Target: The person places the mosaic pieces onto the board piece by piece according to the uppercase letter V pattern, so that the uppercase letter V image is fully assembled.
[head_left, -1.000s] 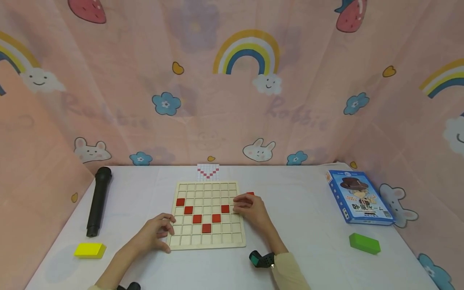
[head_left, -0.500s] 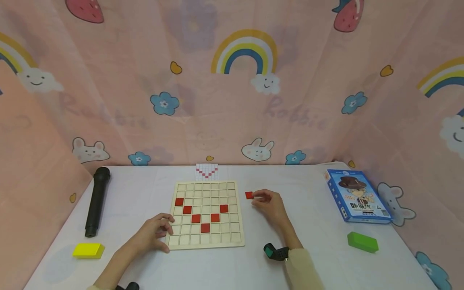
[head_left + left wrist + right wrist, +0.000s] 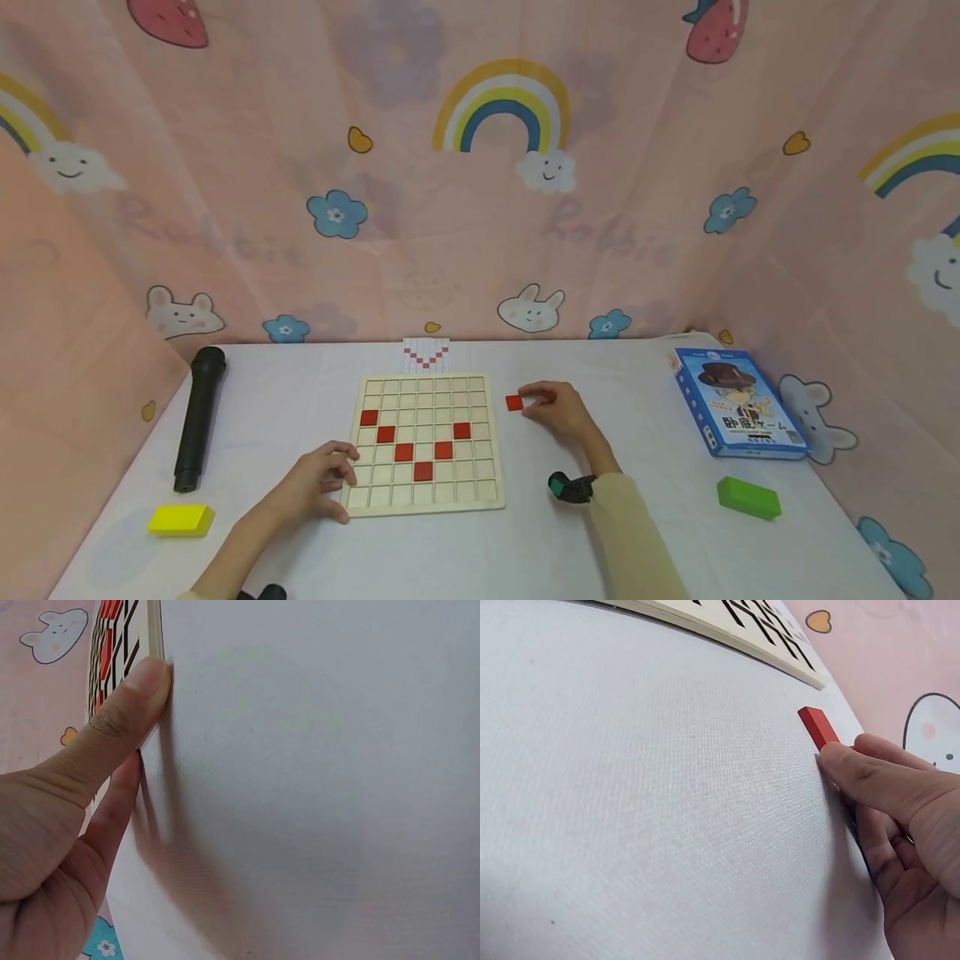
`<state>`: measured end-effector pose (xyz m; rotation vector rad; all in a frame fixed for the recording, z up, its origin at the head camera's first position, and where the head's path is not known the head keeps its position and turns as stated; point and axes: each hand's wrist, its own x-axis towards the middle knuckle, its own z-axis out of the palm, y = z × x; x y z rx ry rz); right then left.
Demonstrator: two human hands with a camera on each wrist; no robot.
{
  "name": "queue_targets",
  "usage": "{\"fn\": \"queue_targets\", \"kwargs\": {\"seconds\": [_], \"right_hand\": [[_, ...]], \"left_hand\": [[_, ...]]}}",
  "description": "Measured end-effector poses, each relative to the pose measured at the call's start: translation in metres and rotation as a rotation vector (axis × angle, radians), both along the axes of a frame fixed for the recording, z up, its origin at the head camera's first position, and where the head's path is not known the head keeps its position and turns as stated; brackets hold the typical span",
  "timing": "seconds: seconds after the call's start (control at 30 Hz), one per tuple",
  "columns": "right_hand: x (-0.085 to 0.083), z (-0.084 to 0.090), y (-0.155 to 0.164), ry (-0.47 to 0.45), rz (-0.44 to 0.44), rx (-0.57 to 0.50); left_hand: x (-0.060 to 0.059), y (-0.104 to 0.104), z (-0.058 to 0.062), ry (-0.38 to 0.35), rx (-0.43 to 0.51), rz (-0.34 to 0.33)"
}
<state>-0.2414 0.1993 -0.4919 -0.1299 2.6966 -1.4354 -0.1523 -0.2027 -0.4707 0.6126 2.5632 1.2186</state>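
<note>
One loose red tile (image 3: 514,402) lies flat on the white tablecloth (image 3: 615,533), just beside the right edge of the wooden grid board (image 3: 424,443) but not touching it. It's near square from the head view, so no clear long axis; its sides run roughly parallel w/ the board's edges. Right hand (image 3: 556,407) is at the tile's right side, fingertips (image 3: 838,761) touching it, fingers curled; whether it's a real pinch or only a touch, can't tell. Left hand (image 3: 315,481) rests on the board's near-left corner, thumb (image 3: 124,712) pressed against the edge, fingers curled over the frame.

Six red tiles already sit in the board's cells, forming a V w/ its right arm one short. Open cloth all round the loose tile: free to the right and toward the back wall; board edge close on its left.

Vs. 1 s ago: right hand was over the board's right-hand cells, now it's off the board at the loose tile. Vs. 0.5 s ago: barely shifted. Left hand, board unchanged.
</note>
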Motion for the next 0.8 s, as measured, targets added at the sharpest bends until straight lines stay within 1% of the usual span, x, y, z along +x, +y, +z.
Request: {"fn": "queue_targets", "kwargs": {"seconds": [0.13,0.3,0.4,0.6,0.7,0.8], "right_hand": [[-0.003,0.0,-0.001,0.023,0.007,0.018],[-0.004,-0.002,-0.001,0.029,-0.007,0.012],[-0.002,-0.003,0.0,0.02,-0.033,-0.032],[0.003,-0.004,0.001,0.015,-0.072,-0.166],[0.003,-0.008,0.001,-0.003,-0.109,-0.197],[0.004,-0.01,0.001,-0.014,-0.137,-0.203]], "left_hand": [[0.0,0.0,0.0,-0.011,0.008,0.0],[0.0,0.001,0.002,-0.019,-0.003,0.024],[0.0,0.002,0.004,-0.021,-0.014,0.037],[0.0,0.001,0.005,-0.024,-0.021,0.042],[0.001,0.001,0.005,-0.02,-0.015,0.029],[0.001,0.001,0.005,-0.017,-0.005,0.016]]}}
